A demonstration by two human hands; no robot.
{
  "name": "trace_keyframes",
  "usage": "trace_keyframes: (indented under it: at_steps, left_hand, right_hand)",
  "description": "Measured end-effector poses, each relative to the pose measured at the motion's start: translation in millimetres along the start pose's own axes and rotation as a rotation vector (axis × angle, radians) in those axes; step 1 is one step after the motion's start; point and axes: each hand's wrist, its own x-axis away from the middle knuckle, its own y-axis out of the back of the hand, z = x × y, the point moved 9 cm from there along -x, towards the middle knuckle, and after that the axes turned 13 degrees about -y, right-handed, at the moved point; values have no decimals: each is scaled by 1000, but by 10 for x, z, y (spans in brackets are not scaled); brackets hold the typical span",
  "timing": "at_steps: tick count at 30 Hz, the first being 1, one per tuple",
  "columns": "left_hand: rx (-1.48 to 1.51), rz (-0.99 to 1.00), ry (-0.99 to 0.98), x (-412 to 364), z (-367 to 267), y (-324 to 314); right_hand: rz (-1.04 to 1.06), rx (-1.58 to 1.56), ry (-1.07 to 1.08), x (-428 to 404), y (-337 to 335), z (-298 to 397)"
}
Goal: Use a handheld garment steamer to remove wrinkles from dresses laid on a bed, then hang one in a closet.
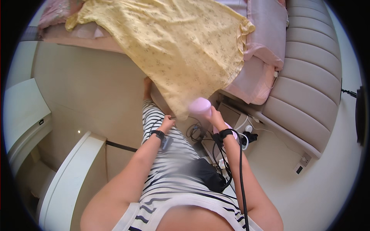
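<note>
A pink handheld garment steamer (200, 106) is in my right hand (215, 117), its head close to the lower edge of a yellow floral-print cloth garment (185, 49). That garment lies spread over the bed, and its lower part hangs over the near side. My left hand (168, 123) is over my striped clothing, its fingers closed around a thin dark cord (156, 123). Faint steam or blur shows by the steamer's head. Wristbands with small devices are on both wrists, and black cables run along my right forearm.
A padded headboard (306, 69) stands at the right, beside pink bedding (266, 31). A bedside cabinet (231, 115) with tangled cables is right of my legs. White furniture (69, 176) curves at the lower left. A wall socket (305, 158) with a plug is at the right.
</note>
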Motion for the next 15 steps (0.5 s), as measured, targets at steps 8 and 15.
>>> trace_keyframes:
  at_steps: [8, 15]
  left_hand:
    - [311, -40, -123, 264, -1226, 1104]
    - [445, -135, -350, 205, -2525, 2506]
  right_hand:
    - [-87, -88, 87, 123, 499, 471]
    - [-117, -83, 242, -452, 770, 2013]
